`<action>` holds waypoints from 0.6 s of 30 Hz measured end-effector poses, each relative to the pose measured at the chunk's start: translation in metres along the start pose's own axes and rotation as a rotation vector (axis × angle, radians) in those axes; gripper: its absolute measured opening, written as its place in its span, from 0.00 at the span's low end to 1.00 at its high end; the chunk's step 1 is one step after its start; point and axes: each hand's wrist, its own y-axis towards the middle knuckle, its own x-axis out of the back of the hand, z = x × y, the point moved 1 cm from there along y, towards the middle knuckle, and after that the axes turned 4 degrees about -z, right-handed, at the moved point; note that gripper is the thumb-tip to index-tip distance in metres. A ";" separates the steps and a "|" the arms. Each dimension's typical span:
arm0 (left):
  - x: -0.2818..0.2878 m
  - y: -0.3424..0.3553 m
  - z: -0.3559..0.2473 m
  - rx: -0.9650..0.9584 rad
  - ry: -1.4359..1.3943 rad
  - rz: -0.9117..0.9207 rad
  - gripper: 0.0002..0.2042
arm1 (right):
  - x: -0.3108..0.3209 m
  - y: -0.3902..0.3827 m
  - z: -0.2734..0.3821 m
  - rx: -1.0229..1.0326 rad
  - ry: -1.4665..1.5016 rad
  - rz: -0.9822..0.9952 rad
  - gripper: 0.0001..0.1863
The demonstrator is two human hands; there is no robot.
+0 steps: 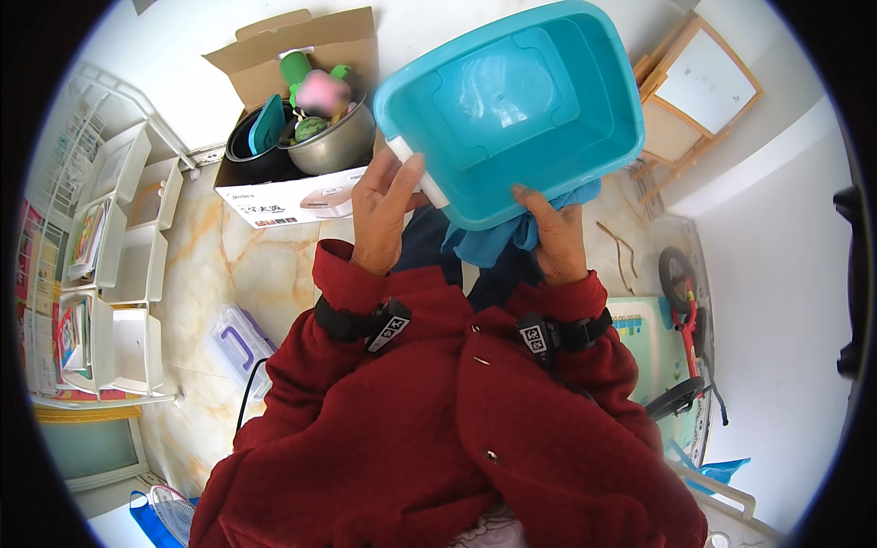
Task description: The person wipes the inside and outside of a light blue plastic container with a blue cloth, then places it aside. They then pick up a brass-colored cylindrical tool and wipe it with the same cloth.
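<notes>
A teal plastic storage bin (pixel 507 110) is held up in front of me, tilted so that its bare inside shows. My left hand (pixel 384 212) grips it by the white handle (pixel 418 173) on its left end, thumb on top. At the bin's near side is my right hand (pixel 559 239), its thumb against the outer wall close to the rim. A blue cloth (pixel 498 236) is bunched in that hand and pressed to the bin's underside. The right fingers are hidden behind the cloth and the bin.
An open cardboard box (pixel 292 203) on the floor holds pots and toys. White shelves with bins (pixel 137 256) line the left. A lidded clear box (pixel 239 342) lies nearer. To the right are a wooden easel (pixel 703 82) and a small red bike (pixel 687 338).
</notes>
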 end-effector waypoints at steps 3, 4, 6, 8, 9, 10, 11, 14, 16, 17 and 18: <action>0.001 -0.003 -0.006 -0.011 0.009 0.025 0.22 | -0.005 -0.002 0.005 0.018 -0.031 0.005 0.26; 0.001 -0.004 -0.008 -0.002 0.010 0.032 0.22 | -0.006 -0.002 0.006 0.019 -0.041 0.016 0.26; 0.001 -0.005 -0.012 -0.009 -0.004 0.064 0.23 | -0.009 -0.002 0.008 0.020 -0.058 0.033 0.27; 0.003 -0.005 -0.014 0.089 0.015 0.063 0.22 | -0.011 -0.002 0.007 0.026 -0.064 0.044 0.26; 0.004 -0.006 -0.014 0.137 0.023 0.057 0.22 | -0.012 -0.003 0.006 0.034 -0.058 0.046 0.26; 0.005 -0.007 -0.013 0.151 -0.021 0.063 0.21 | -0.012 -0.003 0.005 0.028 -0.091 0.064 0.26; 0.005 -0.007 -0.011 0.170 -0.063 0.056 0.20 | -0.013 -0.003 0.004 0.029 -0.116 0.081 0.26; 0.007 -0.009 -0.003 0.207 -0.121 0.003 0.18 | -0.014 -0.004 0.002 -0.051 -0.141 0.125 0.27; 0.009 -0.008 0.002 0.226 -0.137 -0.041 0.18 | -0.015 -0.005 0.000 -0.120 -0.138 0.167 0.29; 0.009 -0.009 0.005 0.242 -0.145 -0.065 0.17 | -0.016 -0.006 -0.001 -0.153 -0.136 0.192 0.30; 0.010 -0.009 0.008 0.260 -0.162 -0.084 0.17 | -0.016 -0.006 -0.002 -0.179 -0.123 0.219 0.32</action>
